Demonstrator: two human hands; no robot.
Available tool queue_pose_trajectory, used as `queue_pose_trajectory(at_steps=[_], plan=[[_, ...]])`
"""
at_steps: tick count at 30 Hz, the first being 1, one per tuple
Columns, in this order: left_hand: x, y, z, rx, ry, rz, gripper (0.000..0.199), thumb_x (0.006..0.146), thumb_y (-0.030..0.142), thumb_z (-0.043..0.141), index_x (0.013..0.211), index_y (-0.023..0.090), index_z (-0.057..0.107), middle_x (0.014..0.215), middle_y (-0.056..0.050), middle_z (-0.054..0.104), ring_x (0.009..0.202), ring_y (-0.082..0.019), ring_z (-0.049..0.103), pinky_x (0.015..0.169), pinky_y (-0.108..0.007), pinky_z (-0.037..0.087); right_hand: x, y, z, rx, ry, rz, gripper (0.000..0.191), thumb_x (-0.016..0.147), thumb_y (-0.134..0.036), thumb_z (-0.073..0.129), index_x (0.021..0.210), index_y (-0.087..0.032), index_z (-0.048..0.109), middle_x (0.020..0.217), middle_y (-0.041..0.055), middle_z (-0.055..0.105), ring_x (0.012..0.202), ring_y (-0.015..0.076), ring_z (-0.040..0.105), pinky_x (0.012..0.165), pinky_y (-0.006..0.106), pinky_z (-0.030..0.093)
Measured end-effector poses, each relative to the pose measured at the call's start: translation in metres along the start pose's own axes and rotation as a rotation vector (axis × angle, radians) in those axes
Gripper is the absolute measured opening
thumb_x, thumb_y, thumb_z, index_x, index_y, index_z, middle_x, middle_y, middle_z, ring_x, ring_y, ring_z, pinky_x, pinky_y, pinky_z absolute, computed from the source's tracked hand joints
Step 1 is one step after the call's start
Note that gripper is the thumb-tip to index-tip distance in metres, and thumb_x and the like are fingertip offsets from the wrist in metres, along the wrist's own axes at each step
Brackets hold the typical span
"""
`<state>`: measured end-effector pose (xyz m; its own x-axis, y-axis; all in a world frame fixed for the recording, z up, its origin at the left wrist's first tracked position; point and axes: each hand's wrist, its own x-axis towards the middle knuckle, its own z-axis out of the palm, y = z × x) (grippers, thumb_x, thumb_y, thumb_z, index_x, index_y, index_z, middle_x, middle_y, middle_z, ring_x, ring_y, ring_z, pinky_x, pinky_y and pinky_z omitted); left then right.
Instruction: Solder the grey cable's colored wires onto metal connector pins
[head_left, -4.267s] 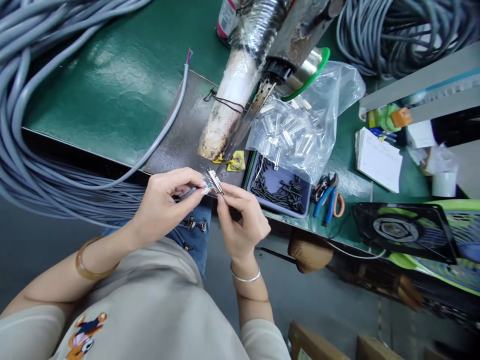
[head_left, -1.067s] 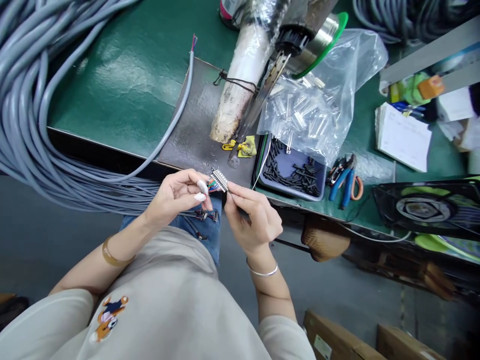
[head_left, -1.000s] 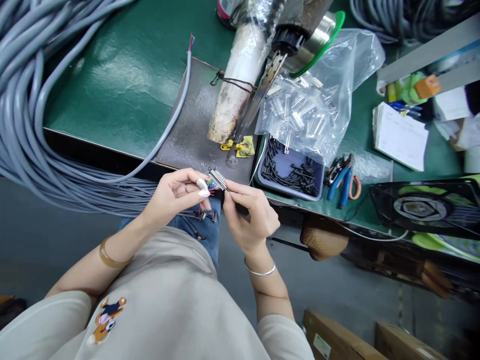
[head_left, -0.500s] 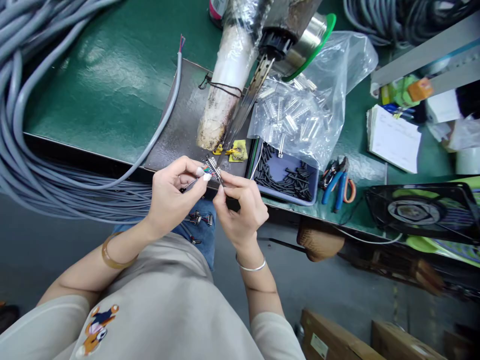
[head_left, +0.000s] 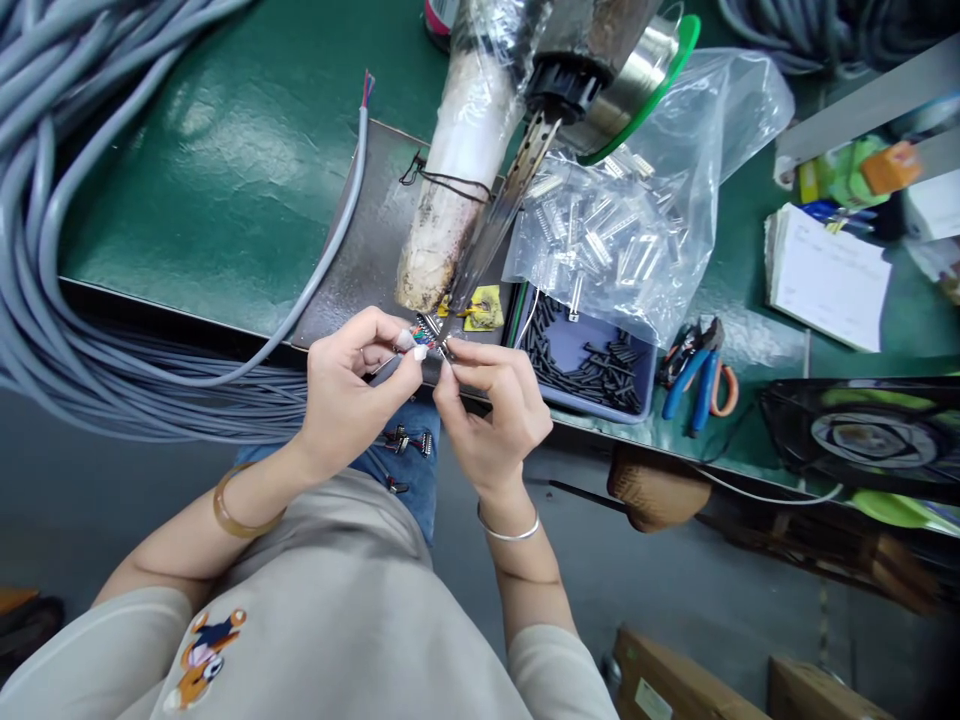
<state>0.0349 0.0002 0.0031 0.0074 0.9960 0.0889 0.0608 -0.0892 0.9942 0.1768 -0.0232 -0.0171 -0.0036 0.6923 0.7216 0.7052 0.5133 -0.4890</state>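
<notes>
My left hand [head_left: 356, 385] is closed, pinching the end of a grey cable with several thin coloured wires [head_left: 423, 338] fanned out at its tip. My right hand [head_left: 496, 405] pinches a small metal multi-pin connector [head_left: 430, 324] by its lower end, right against those wires. Just above the fingers, the tip of a mounted soldering iron [head_left: 510, 185] points down at the connector. Beside it hangs a white, scorched tube [head_left: 446, 190] wrapped in plastic. A yellow sponge [head_left: 486, 308] lies behind my right fingertips. The exact contact between wires and pins is too small to make out.
Coils of grey cable [head_left: 37, 200] fill the left. A solder spool [head_left: 630, 85], a clear bag of metal connectors [head_left: 600, 240], a blue tray [head_left: 637, 405] of black pieces, pliers [head_left: 705, 390], a notepad [head_left: 825, 270] and a fan [head_left: 862, 440] stand right. More connectors [head_left: 409, 442] rest on my lap.
The view has shifted slightly, so the bench things sit a little farther right. Both hands keep their grips by the iron tip; the connector is turned a little among the fingers.
</notes>
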Motion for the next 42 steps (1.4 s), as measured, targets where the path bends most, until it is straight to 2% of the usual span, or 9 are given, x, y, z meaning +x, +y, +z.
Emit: queue_pose_trajectory(at_steps=[6, 10, 17, 24, 33, 38, 42], plan=[[0.002, 0.004, -0.001, -0.003, 0.007, 0.048, 0.009, 0.08, 0.017, 0.07, 0.078, 0.015, 0.061, 0.08, -0.001, 0.068, 0.061, -0.006, 0.061, 0.056, -0.014, 0.051, 0.005, -0.004, 0.0, -0.031, 0.02, -0.024, 0.021, 0.085, -0.005, 0.071, 0.089, -0.022, 0.06, 0.1, 0.0033, 0.075, 0.087, 0.0133, 0.073, 0.078, 0.026, 0.063], [0.001, 0.003, -0.003, -0.015, -0.007, 0.087, 0.008, 0.078, 0.012, 0.07, 0.077, 0.014, 0.062, 0.081, -0.002, 0.069, 0.065, -0.007, 0.065, 0.061, -0.014, 0.054, 0.005, -0.006, -0.002, -0.062, 0.014, -0.041, 0.022, 0.084, -0.006, 0.072, 0.085, -0.022, 0.057, 0.098, 0.0037, 0.076, 0.083, 0.0128, 0.072, 0.074, 0.024, 0.061], [-0.001, -0.001, -0.005, 0.009, -0.053, 0.069, 0.007, 0.078, 0.012, 0.069, 0.075, 0.014, 0.062, 0.08, -0.002, 0.068, 0.066, -0.007, 0.063, 0.061, -0.015, 0.053, 0.001, -0.005, -0.006, -0.061, -0.029, -0.029, 0.02, 0.086, -0.008, 0.071, 0.085, -0.022, 0.057, 0.097, 0.0036, 0.075, 0.083, 0.0125, 0.072, 0.072, 0.024, 0.059], [0.001, -0.001, -0.004, 0.064, -0.074, 0.131, 0.009, 0.08, 0.011, 0.066, 0.074, 0.014, 0.059, 0.079, -0.001, 0.066, 0.064, -0.006, 0.058, 0.059, -0.014, 0.048, 0.004, -0.007, -0.006, -0.041, -0.057, 0.038, 0.017, 0.088, -0.008, 0.072, 0.086, -0.021, 0.061, 0.094, 0.0014, 0.072, 0.083, 0.0108, 0.069, 0.075, 0.024, 0.059], [0.003, 0.001, -0.006, 0.051, -0.071, 0.203, 0.009, 0.08, 0.011, 0.067, 0.075, 0.014, 0.06, 0.081, -0.002, 0.067, 0.068, -0.008, 0.06, 0.06, -0.016, 0.048, 0.01, -0.012, -0.008, -0.025, -0.054, 0.084, 0.014, 0.087, -0.01, 0.073, 0.087, -0.021, 0.064, 0.095, 0.0013, 0.071, 0.085, 0.011, 0.069, 0.077, 0.025, 0.058], [0.005, 0.003, -0.008, 0.061, -0.092, 0.188, 0.008, 0.08, 0.011, 0.066, 0.074, 0.014, 0.062, 0.081, -0.003, 0.069, 0.068, -0.008, 0.061, 0.06, -0.016, 0.049, 0.012, -0.015, -0.009, -0.057, -0.049, 0.074, 0.016, 0.088, -0.009, 0.072, 0.086, -0.021, 0.062, 0.095, 0.0011, 0.072, 0.083, 0.0108, 0.069, 0.075, 0.024, 0.059], [0.006, 0.005, -0.008, -0.002, -0.104, 0.144, 0.008, 0.079, 0.009, 0.067, 0.074, 0.014, 0.062, 0.08, -0.002, 0.068, 0.069, -0.007, 0.062, 0.062, -0.014, 0.051, 0.011, -0.014, -0.01, -0.108, -0.052, -0.007, 0.018, 0.088, -0.008, 0.07, 0.084, -0.02, 0.056, 0.095, 0.0033, 0.074, 0.081, 0.0104, 0.07, 0.073, 0.021, 0.058]])
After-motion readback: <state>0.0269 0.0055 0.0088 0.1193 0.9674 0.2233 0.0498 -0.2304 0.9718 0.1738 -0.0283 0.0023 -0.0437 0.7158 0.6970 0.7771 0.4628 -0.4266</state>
